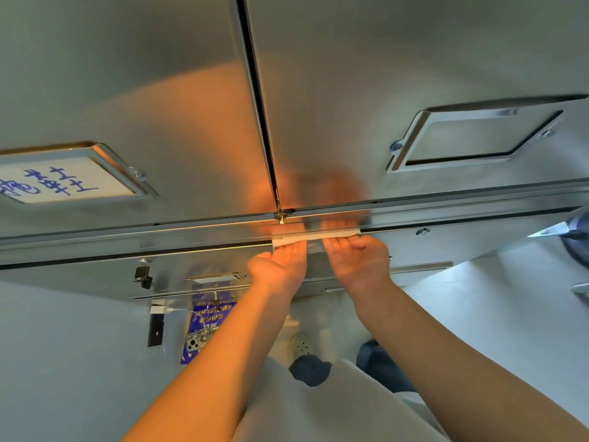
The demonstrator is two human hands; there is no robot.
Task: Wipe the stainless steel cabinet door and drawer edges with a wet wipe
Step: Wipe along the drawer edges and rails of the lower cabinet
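**Wiping the drawer edge: pass in hand**

Folded white wet wipe (315,236): stretched along the horizontal stainless steel drawer edge (191,245), under the seam of the steel cabinet doors (318,74).
Left hand (280,266), right hand (357,260): each grips one end of the wipe, fingers curled over it, tips hidden.
Next, probably: slide it sideways with even pressure.
Left metal label frame (105,154): holds a blue-lettered white card (63,180).
Right metal label frame (411,138): apparently empty.

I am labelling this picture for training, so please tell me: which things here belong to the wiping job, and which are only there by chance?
Part of the job: wet wipe, left hand, right hand, steel edge, cabinet door.

Only there by chance: handwritten label, empty label holder, lock, blue sticker, white plug.
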